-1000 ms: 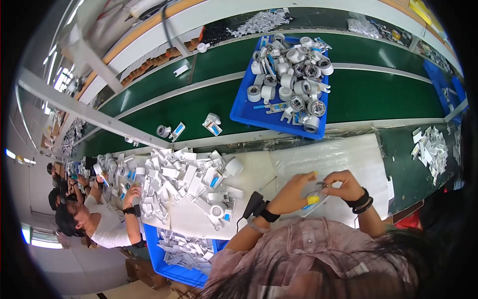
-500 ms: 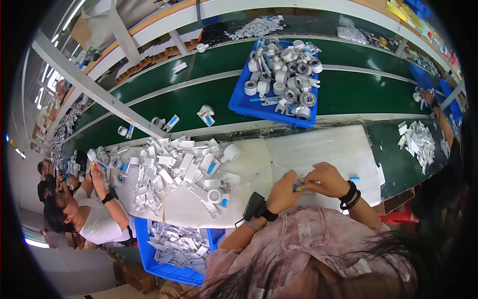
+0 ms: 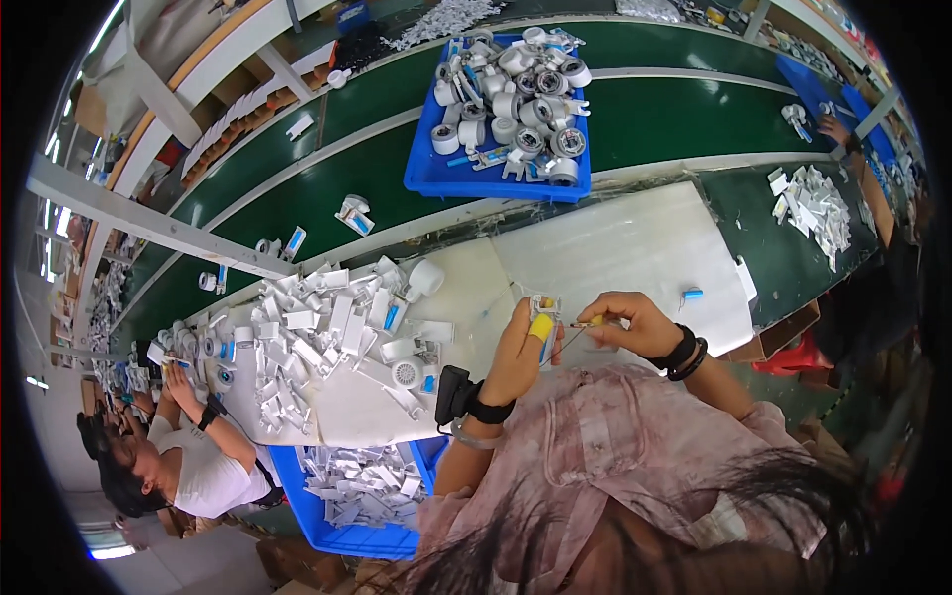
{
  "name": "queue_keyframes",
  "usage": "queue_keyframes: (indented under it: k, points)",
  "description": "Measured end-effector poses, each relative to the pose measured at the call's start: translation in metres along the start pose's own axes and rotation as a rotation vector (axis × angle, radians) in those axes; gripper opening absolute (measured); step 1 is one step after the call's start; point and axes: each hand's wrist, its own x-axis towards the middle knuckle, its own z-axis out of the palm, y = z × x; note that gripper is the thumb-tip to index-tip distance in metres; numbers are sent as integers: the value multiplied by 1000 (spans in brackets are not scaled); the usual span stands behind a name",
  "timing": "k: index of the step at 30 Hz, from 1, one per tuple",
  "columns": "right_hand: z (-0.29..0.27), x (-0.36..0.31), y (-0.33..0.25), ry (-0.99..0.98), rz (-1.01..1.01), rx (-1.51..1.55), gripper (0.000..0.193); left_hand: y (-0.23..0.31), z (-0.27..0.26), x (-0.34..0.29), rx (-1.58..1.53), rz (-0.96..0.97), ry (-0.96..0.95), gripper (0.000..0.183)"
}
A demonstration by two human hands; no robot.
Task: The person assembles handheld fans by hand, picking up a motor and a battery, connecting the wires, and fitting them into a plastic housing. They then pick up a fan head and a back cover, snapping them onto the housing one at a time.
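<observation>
My left hand (image 3: 518, 349) is closed round a small white plastic housing (image 3: 546, 303), with a yellow covering on its thumb. Just right of it, my right hand (image 3: 640, 325) pinches a thin wire (image 3: 571, 343) that runs toward the housing; yellow shows at these fingertips too. Exactly what the wire's end joins is too small to tell. Left of my hands lies a heap of white plastic housings (image 3: 342, 322), with a round white perforated head (image 3: 407, 373) at its near edge. A small blue piece with a lead (image 3: 692, 295) lies on the pale sheet to the right.
Beyond the pale work sheet (image 3: 615, 228), a blue tray (image 3: 426, 177) of round white units stands on the green belt (image 3: 674, 119). Another blue bin (image 3: 297, 501) of white parts is below the table edge. One co-worker (image 3: 198, 456) sits left; another person's arm (image 3: 873, 183) reaches in at right.
My hands have drawn apart a little, and the white housing in my left hand and the wire between them now show. The whole view has shifted, the tray appearing farther up and left.
</observation>
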Motion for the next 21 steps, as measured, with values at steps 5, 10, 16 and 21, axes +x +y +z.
queue_keyframes:
  k: [5,10,16,21]
  points:
    - [6,-5,-2,178,-263,-410,17,-2,1,0,-65,2,-3,28]
    - [15,0,-2,359,-598,-644,19,-6,9,-1,-117,28,5,30]
    - [25,6,-2,400,-698,-665,20,-1,20,-5,-66,113,-23,37]
    - [27,5,3,422,-735,-658,22,-4,22,-7,1,98,-36,44]
